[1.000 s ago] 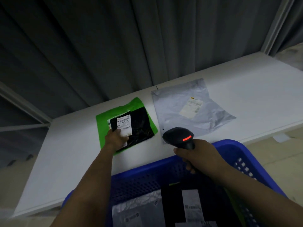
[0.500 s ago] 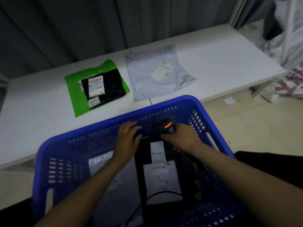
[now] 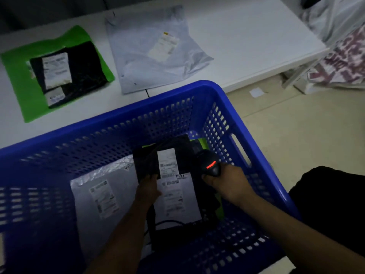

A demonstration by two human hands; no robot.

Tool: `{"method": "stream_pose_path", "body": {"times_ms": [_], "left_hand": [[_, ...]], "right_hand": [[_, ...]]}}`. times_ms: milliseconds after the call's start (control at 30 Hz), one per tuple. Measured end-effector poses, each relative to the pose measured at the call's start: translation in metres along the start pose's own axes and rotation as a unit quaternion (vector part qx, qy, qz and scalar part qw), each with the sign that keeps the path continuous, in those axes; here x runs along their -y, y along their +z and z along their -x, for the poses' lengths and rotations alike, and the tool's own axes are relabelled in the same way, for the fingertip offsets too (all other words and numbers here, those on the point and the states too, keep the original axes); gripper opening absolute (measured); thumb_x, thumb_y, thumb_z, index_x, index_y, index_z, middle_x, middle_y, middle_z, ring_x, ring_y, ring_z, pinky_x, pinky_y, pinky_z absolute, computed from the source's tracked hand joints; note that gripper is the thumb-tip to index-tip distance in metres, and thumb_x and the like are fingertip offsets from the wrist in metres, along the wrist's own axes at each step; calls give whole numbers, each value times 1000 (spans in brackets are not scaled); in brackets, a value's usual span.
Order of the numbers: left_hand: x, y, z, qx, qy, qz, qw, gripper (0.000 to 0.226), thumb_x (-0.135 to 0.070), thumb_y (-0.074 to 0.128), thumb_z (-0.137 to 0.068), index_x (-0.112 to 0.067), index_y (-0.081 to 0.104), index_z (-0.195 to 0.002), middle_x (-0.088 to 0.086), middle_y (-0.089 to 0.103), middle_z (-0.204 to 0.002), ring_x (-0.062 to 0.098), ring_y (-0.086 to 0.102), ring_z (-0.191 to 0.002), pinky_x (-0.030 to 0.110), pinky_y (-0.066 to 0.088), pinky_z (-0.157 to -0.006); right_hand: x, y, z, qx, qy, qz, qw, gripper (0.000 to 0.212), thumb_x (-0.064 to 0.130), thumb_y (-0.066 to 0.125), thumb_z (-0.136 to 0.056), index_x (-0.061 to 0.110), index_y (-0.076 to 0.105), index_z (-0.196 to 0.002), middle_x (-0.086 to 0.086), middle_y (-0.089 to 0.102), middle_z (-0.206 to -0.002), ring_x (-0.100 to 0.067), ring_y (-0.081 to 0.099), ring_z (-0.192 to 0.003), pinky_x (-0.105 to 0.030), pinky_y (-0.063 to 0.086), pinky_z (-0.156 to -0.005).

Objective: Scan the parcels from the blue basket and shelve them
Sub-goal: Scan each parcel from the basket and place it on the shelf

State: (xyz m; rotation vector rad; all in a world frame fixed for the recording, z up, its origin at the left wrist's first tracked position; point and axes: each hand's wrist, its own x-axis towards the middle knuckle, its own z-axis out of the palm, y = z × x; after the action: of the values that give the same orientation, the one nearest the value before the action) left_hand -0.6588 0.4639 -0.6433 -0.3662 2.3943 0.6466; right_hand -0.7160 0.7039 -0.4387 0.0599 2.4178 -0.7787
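A blue basket [image 3: 122, 123] stands in front of a white table [image 3: 246, 36]. Inside it, my left hand [image 3: 148, 189] grips the near edge of a small black parcel [image 3: 150, 161] with a white label, lifted above a larger black parcel [image 3: 177, 198] with a big white label. My right hand [image 3: 229, 181] holds a black barcode scanner [image 3: 210, 165], its red light lit, just right of the small parcel. A grey parcel [image 3: 98, 196] lies at the basket's left. On the table lie a green parcel [image 3: 19, 80] with a black parcel [image 3: 85, 62] on top, and a grey parcel [image 3: 146, 66].
A scanner cable [image 3: 166, 223] loops over the parcels near the basket's near wall. Pale floor [image 3: 296, 125] lies right of the basket, with a paper scrap [image 3: 256, 92]. Bagged items [image 3: 343, 56] sit beyond the table's right end. A dark shape [image 3: 331, 204] is at the right edge.
My left hand has closed on the small black parcel and raised its far end. The scanner has shifted right inside the basket. The view has dropped closer over the basket.
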Motion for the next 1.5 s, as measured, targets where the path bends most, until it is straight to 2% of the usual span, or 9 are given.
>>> {"method": "stream_pose_path", "body": {"times_ms": [133, 233, 433, 633, 833, 1000, 1267, 1367, 1500], "left_hand": [[-8, -6, 0, -50, -12, 134, 990, 14, -15, 65, -90, -4, 67, -99, 13, 64, -101, 26, 59, -96, 26, 40, -71], [-17, -32, 15, -64, 4, 247, 967, 13, -17, 66, -91, -17, 62, -79, 2, 60, -82, 15, 56, -76, 25, 42, -65], [-33, -103, 76, -134, 45, 390, 910, 6, -19, 57, -96, -18, 56, -91, 0, 60, -86, 14, 58, -76, 17, 47, -61], [-56, -190, 148, -177, 85, 446, 873, 7, -25, 57, -96, -25, 58, -103, 7, 65, -107, 27, 65, -98, 47, 54, -87], [-76, -233, 226, -243, 112, 520, 811, 14, -17, 55, -97, -15, 58, -111, 2, 71, -104, 16, 69, -88, 28, 56, -67], [-68, -226, 273, -179, 120, 556, 802, 25, -1, 61, -90, -12, 60, -112, 9, 74, -102, 25, 72, -90, 35, 60, -69], [-39, -205, 282, -411, 40, 446, 794, 19, -3, 60, -91, -17, 66, -102, 1, 72, -95, 14, 70, -83, 25, 57, -71], [-24, -206, 283, -472, 6, 432, 769, 17, -4, 57, -94, -7, 65, -108, 4, 67, -96, 10, 63, -78, 7, 47, -58], [-8, -206, 275, -514, -30, 441, 735, 19, -8, 56, -94, -4, 65, -111, 9, 68, -103, 23, 64, -92, 24, 48, -74]], "right_hand": [[5, 3, -6, 17, -9, -5, 1000, 23, 30, 69, -88, 17, 56, -74, 5, 54, -67, -10, 51, -67, -6, 36, -46], [13, 7, -5, 54, -22, -28, 998, 28, 30, 69, -87, 19, 52, -68, 4, 56, -60, -15, 57, -61, -18, 42, -53], [38, -11, 11, 94, -61, -142, 984, 17, 20, 72, -86, 8, 64, -97, 0, 64, -63, -4, 59, -45, -21, 51, -48], [72, -40, 40, 111, -117, -290, 944, 11, 7, 69, -87, 2, 66, -96, -9, 66, -63, -12, 60, -51, -21, 52, -55], [104, -52, 79, 187, -117, -439, 871, 41, 25, 71, -70, 0, 61, -101, -15, 63, -61, -20, 58, -51, -26, 51, -52], [119, -46, 103, 114, -135, -498, 849, 18, 16, 66, -88, 0, 63, -97, -14, 61, -59, -19, 54, -47, -26, 48, -51], [111, -32, 121, 78, -174, -320, 928, 16, 20, 73, -85, 7, 64, -87, -14, 65, -60, -16, 58, -46, -24, 48, -51], [108, -29, 125, 113, -182, -272, 938, 19, 20, 71, -87, 5, 64, -78, -4, 63, -53, -14, 58, -43, -24, 47, -49], [108, -26, 131, 140, -196, -222, 945, 21, 21, 70, -88, 1, 64, -83, -8, 64, -60, -14, 58, -43, -26, 48, -49]]}}
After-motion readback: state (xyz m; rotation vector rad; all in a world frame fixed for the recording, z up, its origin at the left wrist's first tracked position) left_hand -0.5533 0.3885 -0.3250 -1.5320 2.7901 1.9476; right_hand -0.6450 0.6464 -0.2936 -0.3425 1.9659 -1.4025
